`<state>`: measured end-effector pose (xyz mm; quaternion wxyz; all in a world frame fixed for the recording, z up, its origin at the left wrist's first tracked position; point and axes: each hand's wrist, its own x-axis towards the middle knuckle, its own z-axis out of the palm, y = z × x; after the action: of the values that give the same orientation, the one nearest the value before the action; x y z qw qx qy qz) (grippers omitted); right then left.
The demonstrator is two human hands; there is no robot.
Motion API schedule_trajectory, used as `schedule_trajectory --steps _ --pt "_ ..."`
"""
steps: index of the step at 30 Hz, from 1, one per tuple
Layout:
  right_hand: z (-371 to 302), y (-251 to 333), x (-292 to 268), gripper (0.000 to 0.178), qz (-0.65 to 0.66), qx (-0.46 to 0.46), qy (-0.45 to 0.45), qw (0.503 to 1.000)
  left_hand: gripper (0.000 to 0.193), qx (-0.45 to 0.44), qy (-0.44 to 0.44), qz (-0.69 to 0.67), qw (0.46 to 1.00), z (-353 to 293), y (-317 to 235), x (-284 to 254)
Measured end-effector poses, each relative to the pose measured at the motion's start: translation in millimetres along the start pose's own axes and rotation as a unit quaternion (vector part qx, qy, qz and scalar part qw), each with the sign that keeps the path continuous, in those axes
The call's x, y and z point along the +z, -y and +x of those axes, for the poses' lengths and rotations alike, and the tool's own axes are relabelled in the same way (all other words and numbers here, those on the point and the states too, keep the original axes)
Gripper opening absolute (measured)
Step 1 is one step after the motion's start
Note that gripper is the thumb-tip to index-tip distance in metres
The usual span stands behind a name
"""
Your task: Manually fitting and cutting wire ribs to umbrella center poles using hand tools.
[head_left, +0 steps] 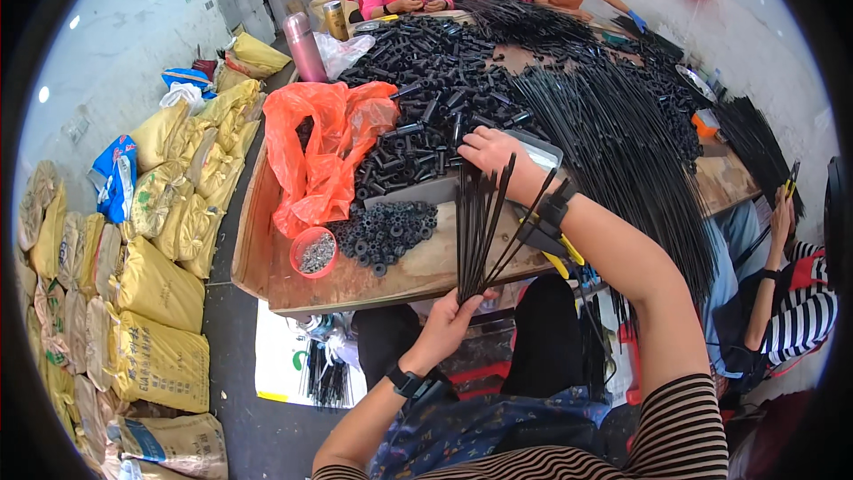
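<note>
My left hand (444,329) is closed round the lower ends of a bundle of thin black rods (475,231), which fan out upward in front of the table edge. Above the rod tops, my right hand (498,156) reaches over the near side of a heap of short black tubular parts (426,111). Its fingers are bent together beside one upright black tube (458,131); whether they grip it is hard to make out. A clear-lidded tray (540,153) lies partly behind my right wrist. Yellow-handled pliers (569,253) rest at the table's front edge under my right forearm.
Small black rings (382,233) lie beside a red bowl (314,253) of small metal pieces. An orange plastic bag (324,147) and pink flask (305,49) stand left. Long black rods (613,160) cover the right side. Yellow sacks (160,284) line the left wall. Several people sit around the table.
</note>
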<state>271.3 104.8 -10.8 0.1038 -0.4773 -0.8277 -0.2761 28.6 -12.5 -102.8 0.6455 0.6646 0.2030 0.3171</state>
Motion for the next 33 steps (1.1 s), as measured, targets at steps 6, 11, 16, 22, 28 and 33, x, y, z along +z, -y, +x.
schedule_trajectory --steps 6,11,16,22,28,33 --pt "-25 27 -36 0.01 0.12 0.144 -0.012 0.982 0.021 -0.002 -0.032 0.026 0.999 -4 21 6" --pt "-48 52 -46 0.024 0.15 0.171 0.086 0.97 0.026 -0.124 -0.05 0.021 0.991 -10 9 6" --pt "-47 53 -42 0.029 0.191 0.225 0.13 0.947 0.042 -0.113 -0.162 0.24 0.95 -39 -28 -8" --pt "-44 -18 -26 0.02 0.157 0.28 0.005 0.947 0.079 0.183 0.014 0.537 0.823 3 -71 -27" --pt "-45 -62 -5 0.012 0.136 0.312 0.126 0.932 0.094 0.206 0.131 0.599 0.762 49 -58 -36" --pt "-45 -59 -3 0.012 0.069 0.295 0.137 0.943 0.092 0.189 0.116 0.601 0.768 42 -55 -30"
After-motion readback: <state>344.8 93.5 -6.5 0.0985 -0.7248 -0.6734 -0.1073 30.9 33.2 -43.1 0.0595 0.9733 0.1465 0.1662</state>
